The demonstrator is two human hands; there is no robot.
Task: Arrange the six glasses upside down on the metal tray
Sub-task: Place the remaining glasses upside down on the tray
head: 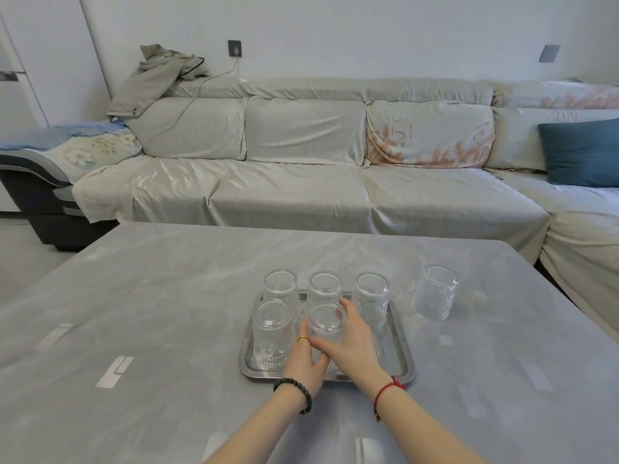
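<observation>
A metal tray point(400, 360) lies on the grey table with several ribbed clear glasses upside down on it. Three stand in the back row: left point(280, 287), middle point(324, 287), right point(372, 296). The front-left glass point(272, 333) stands alone. Both hands wrap the front-middle glass point(326, 321): my left hand point(306, 361) on its left side, my right hand point(355, 343) on its right side. One more glass point(434, 293) stands on the table to the right of the tray, apart from it.
The grey table point(150, 313) reaches to a cloth-covered sofa point(301, 192) behind it. A teal cushion point(581, 152) lies on the sofa at right. The tray's front-right corner holds no glass.
</observation>
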